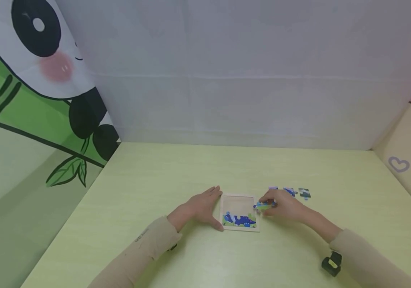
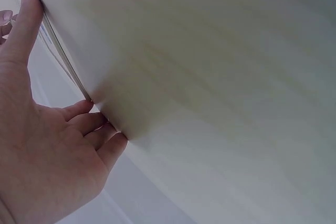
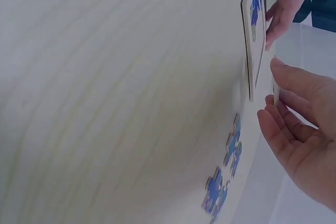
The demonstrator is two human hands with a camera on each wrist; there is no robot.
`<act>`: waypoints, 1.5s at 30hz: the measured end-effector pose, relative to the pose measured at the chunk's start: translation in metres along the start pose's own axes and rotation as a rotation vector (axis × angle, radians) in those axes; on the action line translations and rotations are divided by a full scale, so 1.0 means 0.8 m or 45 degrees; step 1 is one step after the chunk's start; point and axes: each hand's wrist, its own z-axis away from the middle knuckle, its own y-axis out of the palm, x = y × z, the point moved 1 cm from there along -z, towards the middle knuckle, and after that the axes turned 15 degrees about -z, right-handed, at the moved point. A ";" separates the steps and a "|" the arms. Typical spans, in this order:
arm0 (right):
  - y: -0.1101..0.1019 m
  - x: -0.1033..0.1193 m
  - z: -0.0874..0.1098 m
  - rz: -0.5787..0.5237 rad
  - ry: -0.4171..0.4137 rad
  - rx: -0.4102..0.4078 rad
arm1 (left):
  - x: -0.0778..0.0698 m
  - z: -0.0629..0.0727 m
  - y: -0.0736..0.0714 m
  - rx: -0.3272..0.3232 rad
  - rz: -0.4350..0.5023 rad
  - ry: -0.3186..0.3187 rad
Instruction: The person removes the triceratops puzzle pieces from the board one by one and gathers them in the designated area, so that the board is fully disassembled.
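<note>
A square wooden puzzle frame (image 1: 241,229) lies on the table, its lower part filled with joined pieces (image 1: 239,220) picturing a blue dinosaur. Bare board shows in its upper part. Against the left side of the frame rests my left hand (image 1: 204,207), thumb at the lower corner and fingers at the upper one. My right hand (image 1: 287,205) pinches a blue and green puzzle piece (image 1: 261,206) at the frame's right edge. In the right wrist view that piece is mostly hidden between the thumb (image 3: 294,76) and fingers.
Several loose puzzle pieces (image 3: 213,190) lie beyond and to the right of my right hand, one of them a greenish piece (image 1: 304,193). A pale wall (image 1: 241,108) stands behind the table (image 1: 147,172), with a printed panda cloth (image 1: 57,68) at the left.
</note>
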 end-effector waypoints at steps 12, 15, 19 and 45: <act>-0.043 -0.016 0.036 0.099 -0.009 -0.082 | -0.002 0.000 0.001 0.021 -0.040 -0.013; -0.054 -0.022 0.043 0.129 0.000 -0.104 | -0.003 0.001 -0.001 0.021 -0.046 -0.015; -0.065 -0.032 0.053 0.163 0.019 -0.138 | -0.003 0.002 -0.002 0.019 -0.036 -0.011; -0.083 -0.082 0.096 0.216 0.077 -0.194 | 0.001 -0.003 0.002 0.005 -0.024 -0.003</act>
